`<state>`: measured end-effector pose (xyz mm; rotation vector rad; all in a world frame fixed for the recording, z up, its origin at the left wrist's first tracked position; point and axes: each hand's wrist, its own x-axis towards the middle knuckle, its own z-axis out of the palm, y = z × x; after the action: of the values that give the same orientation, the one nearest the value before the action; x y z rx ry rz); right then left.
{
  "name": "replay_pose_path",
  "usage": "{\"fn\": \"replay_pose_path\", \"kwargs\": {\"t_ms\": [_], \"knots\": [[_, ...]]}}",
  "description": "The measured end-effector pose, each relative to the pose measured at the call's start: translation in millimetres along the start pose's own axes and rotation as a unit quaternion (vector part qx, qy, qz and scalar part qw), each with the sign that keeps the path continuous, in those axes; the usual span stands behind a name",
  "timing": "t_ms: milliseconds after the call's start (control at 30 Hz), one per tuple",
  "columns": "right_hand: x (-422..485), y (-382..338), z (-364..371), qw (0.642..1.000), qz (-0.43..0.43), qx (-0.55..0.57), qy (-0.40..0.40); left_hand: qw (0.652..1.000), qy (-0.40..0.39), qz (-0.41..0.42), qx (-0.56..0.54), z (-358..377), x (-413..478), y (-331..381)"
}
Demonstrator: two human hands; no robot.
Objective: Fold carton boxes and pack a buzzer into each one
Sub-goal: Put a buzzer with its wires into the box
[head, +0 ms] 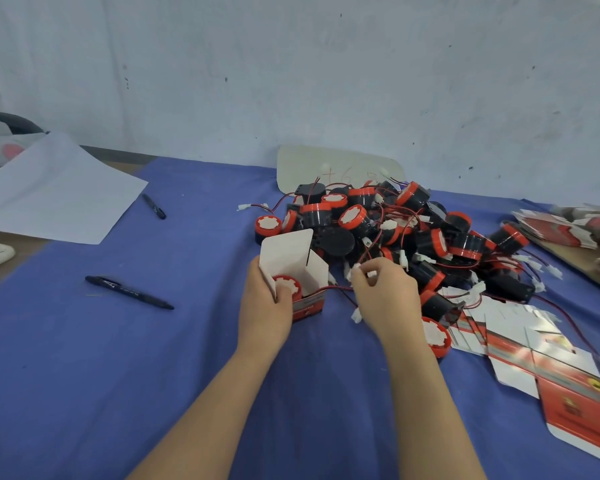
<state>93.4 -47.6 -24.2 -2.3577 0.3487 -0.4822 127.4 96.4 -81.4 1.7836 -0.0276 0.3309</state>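
Note:
A small red-and-white carton box (298, 268) stands open on the blue cloth, its white lid flap up. A red-topped black buzzer (288, 285) sits inside it. My left hand (265, 306) grips the box's left side, thumb on the buzzer. The buzzer's red wire (336, 289) runs out over the box rim to my right hand (387, 299), which pinches the wire and its white connector just right of the box. Behind both hands lies a heap of several black-and-red buzzers (402, 233) with tangled wires.
Flat unfolded cartons (548, 368) lie at the right, with more stacked (568, 226) at the far right edge. Two black pens (129, 292) (154, 206) and a white paper sheet (56, 192) lie on the left. A pale board (302, 168) leans on the wall.

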Motion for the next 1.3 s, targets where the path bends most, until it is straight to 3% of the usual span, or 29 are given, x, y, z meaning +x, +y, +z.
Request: {"fn": "replay_pose_path", "kwargs": {"t_ms": [233,300,400,533,667,733,833,933,1067,1200,1300], "knots": [[-7,-6,-8,0.966,-0.07,-0.107,-0.225,1.0,0.007,0.007,0.014,1,0,-1],[-7,-9,-7,0.968,-0.077,-0.053,-0.234,1.0,0.006,0.01,0.02,1,0,-1],[-9,-15,-1,0.954,-0.01,0.17,-0.245,1.0,0.006,0.021,0.01,1,1,-1],[-16,-30,17,0.899,0.09,0.389,-0.181,0.999,-0.01,0.023,-0.027,1,-1,1],[-15,-33,27,0.875,0.056,0.466,-0.119,0.999,-0.01,0.034,-0.011,1,-2,0],[-14,-29,30,0.898,0.024,0.424,-0.116,0.999,-0.008,0.035,0.003,1,-1,-1],[-15,-24,33,0.971,-0.085,0.22,-0.034,0.999,-0.002,0.035,0.025,2,0,0],[-16,-22,36,0.984,-0.162,0.059,0.048,0.999,0.002,0.038,0.028,2,-1,0],[-16,-22,38,0.976,-0.16,0.123,0.079,0.999,0.002,0.038,0.031,3,0,0],[-16,-24,38,0.959,-0.08,0.273,-0.005,0.999,-0.001,0.046,0.024,3,-2,0],[-13,-26,37,0.956,-0.064,0.285,-0.036,0.998,0.002,0.059,0.022,3,-3,-2]]}}
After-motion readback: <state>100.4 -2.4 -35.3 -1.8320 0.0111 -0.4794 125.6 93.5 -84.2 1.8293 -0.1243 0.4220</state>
